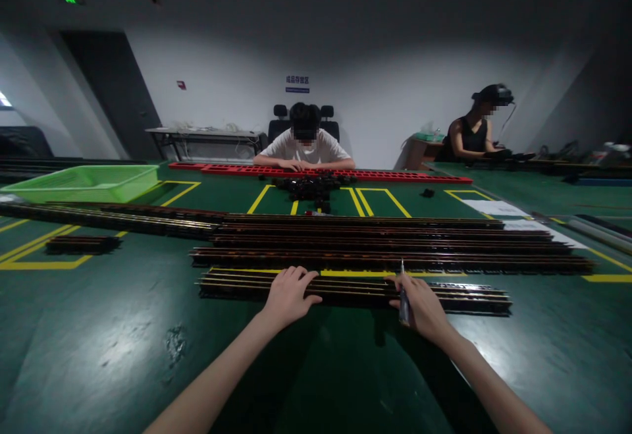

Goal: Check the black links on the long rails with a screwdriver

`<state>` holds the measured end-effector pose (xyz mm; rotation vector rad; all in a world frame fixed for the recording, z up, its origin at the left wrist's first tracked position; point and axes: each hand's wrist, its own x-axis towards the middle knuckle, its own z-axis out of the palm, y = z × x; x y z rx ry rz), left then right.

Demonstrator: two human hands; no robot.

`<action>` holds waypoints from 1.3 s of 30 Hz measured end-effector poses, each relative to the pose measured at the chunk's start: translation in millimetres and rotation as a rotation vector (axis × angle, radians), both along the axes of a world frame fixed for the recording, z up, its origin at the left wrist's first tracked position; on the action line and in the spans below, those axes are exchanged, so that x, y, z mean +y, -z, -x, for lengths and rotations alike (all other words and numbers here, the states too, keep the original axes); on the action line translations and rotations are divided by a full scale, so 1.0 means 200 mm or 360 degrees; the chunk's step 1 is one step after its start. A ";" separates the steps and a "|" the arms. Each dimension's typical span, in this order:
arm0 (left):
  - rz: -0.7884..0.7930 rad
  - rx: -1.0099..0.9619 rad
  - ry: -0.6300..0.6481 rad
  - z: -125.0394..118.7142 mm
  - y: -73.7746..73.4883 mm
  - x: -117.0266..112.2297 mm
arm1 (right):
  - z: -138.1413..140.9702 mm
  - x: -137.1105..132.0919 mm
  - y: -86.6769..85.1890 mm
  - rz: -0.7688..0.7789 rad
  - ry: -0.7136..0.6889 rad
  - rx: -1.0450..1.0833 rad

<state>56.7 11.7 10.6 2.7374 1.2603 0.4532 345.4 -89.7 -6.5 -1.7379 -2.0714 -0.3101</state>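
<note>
two hands on a bundle of long dark strips, a thin tool in the right

on the green tabletop (123,328), the left hand (289,296) lies flat on the near bundle of strips (355,287), its fingers (302,277) side by side and draped loosely over the top, not closed round anything. the right hand (419,305) rests on the same bundle further right, its fingers clamped on a thin tool (403,296) held upright, tip up. the bundle lies crosswise just in front of the person. just behind it lies a wider stack of longer strips (385,243), with a short dark piece (81,244) well off to the left. beyond are a green basket (83,184), a heap of small black parts (311,187) and a long red strip (320,172), where a seated person (303,147) leans; another person (474,134) sits at the far right.
</note>
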 end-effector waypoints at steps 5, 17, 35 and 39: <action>-0.0324 -0.0125 0.0013 0.01 0.02 0.01 | 0.01 0.05 0.00 -0.0249 -0.0069 -0.0065; -0.0736 -0.0188 -0.0224 -0.01 -0.14 0.29 | 0.06 0.41 -0.23 -0.0619 -0.0048 -0.0141; -0.0561 -0.0032 -0.0119 -0.01 -0.06 0.47 | 0.06 0.59 -0.07 -0.0382 0.0019 0.0004; -0.0520 -0.0031 -0.0107 -0.01 -0.04 0.50 | 0.05 0.61 -0.04 -0.0354 -0.0039 0.0045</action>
